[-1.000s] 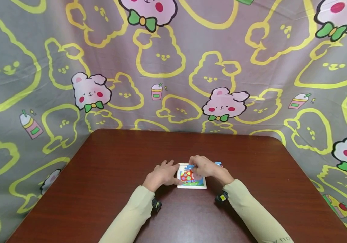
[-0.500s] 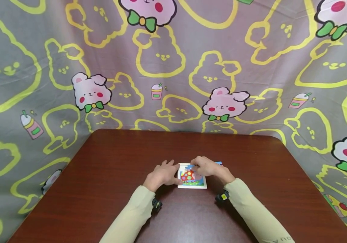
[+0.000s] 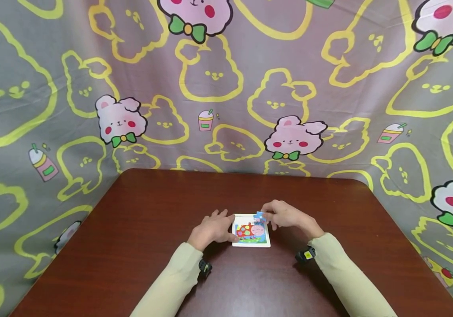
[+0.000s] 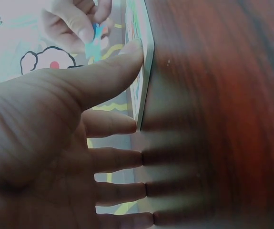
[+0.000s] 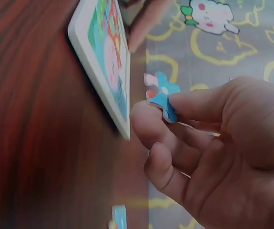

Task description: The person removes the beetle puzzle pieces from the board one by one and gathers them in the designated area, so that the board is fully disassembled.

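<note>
A small jigsaw puzzle in a white tray (image 3: 251, 245) lies mid-table, with a red spotted ladybird-like figure with a pink face. My left hand (image 3: 212, 226) steadies its left side: in the left wrist view the thumb lies over the near edge, and the straight fingers reach down to the tabletop. Above the tray's back right corner, my right hand (image 3: 287, 215) pinches a blue puzzle piece (image 5: 164, 93) between thumb and index finger. The right wrist view shows this piece tilted, clear of the tray, with pink and red patches on one side.
Another blue puzzle piece (image 5: 119, 217) lies on the table beyond the tray, partly cut off by the right wrist view's lower edge. The brown table (image 3: 163, 193) meets a patterned cloth (image 3: 226, 88) at its back and sides.
My right hand has moved right, off the tray, and the blue piece now shows in its fingers. The tray's upper part, blue before, now looks white. My left hand has stayed put.
</note>
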`<act>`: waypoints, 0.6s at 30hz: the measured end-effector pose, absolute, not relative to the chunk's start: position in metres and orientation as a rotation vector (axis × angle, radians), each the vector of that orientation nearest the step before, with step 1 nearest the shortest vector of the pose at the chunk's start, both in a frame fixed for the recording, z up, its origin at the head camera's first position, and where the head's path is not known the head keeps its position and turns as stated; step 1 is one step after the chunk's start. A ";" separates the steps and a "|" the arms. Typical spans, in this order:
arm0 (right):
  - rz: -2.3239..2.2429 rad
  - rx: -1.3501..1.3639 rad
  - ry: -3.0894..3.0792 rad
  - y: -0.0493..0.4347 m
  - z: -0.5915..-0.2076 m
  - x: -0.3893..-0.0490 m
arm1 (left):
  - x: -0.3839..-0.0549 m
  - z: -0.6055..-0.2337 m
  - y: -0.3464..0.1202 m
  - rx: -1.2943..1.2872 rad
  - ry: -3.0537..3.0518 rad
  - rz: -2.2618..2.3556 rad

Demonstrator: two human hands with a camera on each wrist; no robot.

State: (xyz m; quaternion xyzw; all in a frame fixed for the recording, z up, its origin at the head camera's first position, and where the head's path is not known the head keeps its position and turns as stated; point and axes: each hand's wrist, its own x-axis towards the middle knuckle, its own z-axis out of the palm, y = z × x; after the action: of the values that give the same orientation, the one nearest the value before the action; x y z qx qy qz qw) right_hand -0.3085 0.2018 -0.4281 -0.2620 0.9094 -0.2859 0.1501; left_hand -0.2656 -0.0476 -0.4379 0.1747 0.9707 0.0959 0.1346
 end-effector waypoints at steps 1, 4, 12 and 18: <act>-0.835 -0.749 2.610 0.206 -0.427 -0.309 | -0.266 -0.438 -0.048 0.509 2.812 0.283; -0.874 -0.722 2.613 0.217 -0.425 -0.311 | -0.266 -0.438 -0.048 0.510 2.812 0.294; -0.925 -0.667 2.604 0.246 -0.421 -0.318 | -0.269 -0.438 -0.048 0.493 2.807 0.270; -0.907 -0.668 2.570 0.264 -0.421 -0.323 | -0.271 -0.439 -0.048 0.506 2.805 0.264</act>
State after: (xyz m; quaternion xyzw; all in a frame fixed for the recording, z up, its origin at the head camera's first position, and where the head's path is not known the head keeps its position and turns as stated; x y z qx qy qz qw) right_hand -0.3231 0.2640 -0.4205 -0.2346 0.9031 -0.3185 0.1669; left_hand -0.2706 -0.0482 -0.4388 0.1750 0.9704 0.0915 0.1389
